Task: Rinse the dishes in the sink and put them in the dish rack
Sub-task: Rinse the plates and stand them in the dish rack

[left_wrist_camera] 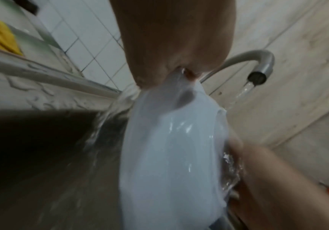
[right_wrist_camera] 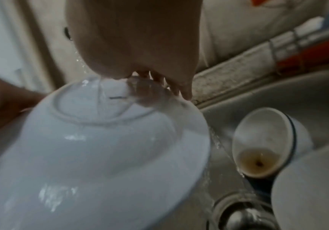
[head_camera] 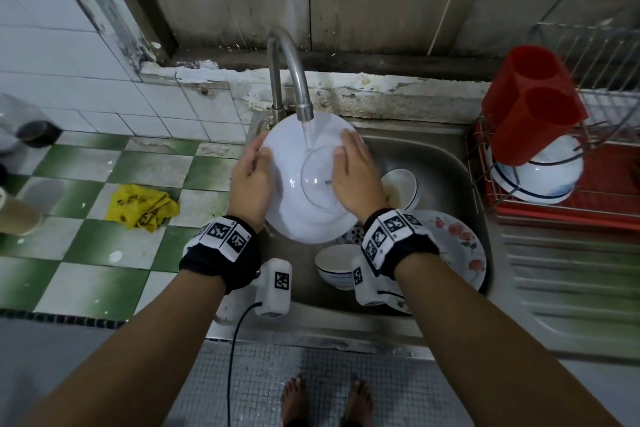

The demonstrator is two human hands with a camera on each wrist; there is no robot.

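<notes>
I hold a white plate (head_camera: 294,184) bottom up and tilted under the running tap (head_camera: 294,80) over the sink (head_camera: 433,156). Water (head_camera: 307,132) falls on its foot ring. My left hand (head_camera: 256,163) grips the plate's left rim, thumb on top and fingers hidden underneath. My right hand (head_camera: 346,152) lies flat on the right side of the plate's back, fingers straight. The left wrist view has the wet plate (left_wrist_camera: 169,147) edge-on below the left hand (left_wrist_camera: 169,46). In the right wrist view, the fingertips (right_wrist_camera: 186,95) touch the plate's back (right_wrist_camera: 100,147).
In the sink lie a small bowl with brown residue (head_camera: 401,189), a blue-rimmed bowl (head_camera: 336,265) and a floral plate (head_camera: 460,246). The wire dish rack (head_camera: 588,191) on the right holds a bowl (head_camera: 540,177) and a red cutlery holder (head_camera: 533,104). A yellow cloth (head_camera: 138,206) lies left.
</notes>
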